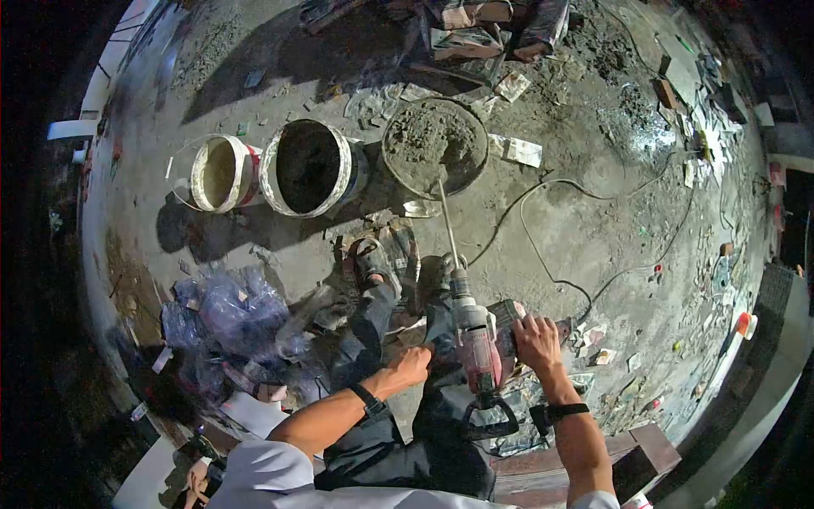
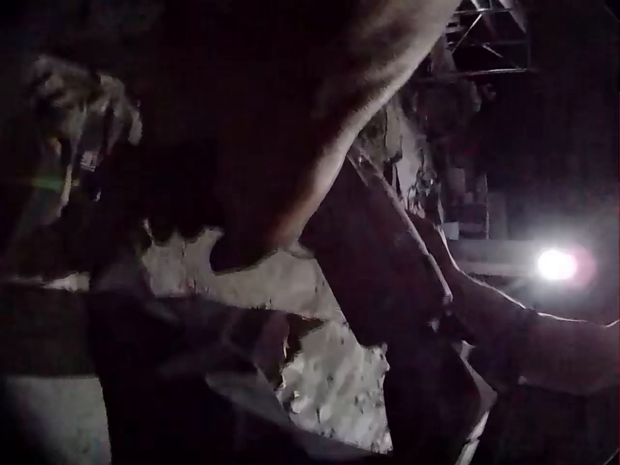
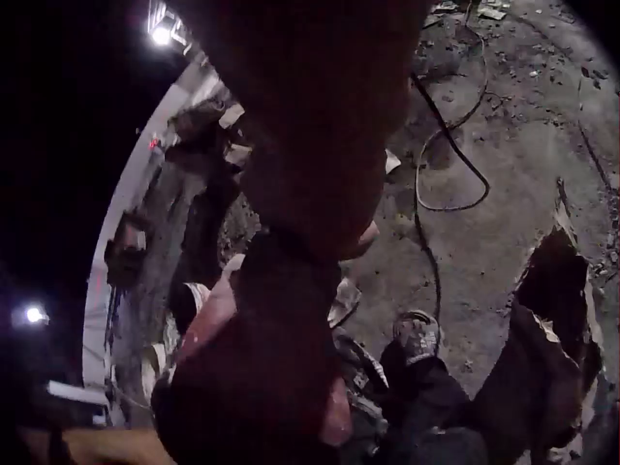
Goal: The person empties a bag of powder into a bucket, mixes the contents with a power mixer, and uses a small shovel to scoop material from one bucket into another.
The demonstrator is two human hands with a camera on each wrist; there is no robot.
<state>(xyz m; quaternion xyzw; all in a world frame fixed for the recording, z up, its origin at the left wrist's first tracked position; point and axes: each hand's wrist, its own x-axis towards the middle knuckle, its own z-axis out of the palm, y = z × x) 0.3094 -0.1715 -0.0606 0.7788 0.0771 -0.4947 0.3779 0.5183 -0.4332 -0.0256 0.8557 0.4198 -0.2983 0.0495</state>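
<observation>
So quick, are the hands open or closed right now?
Left hand: closed, fingers curled, nothing seen in it.
Right hand: closed, holding the drill by its handle.

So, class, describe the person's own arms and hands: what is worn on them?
The left hand and right hand are bare, without gloves. Each wrist wears a dark band: the left band and the right band, which has a small dark block at its side. The forearms are uncovered below a pale left sleeve and right sleeve.
</observation>
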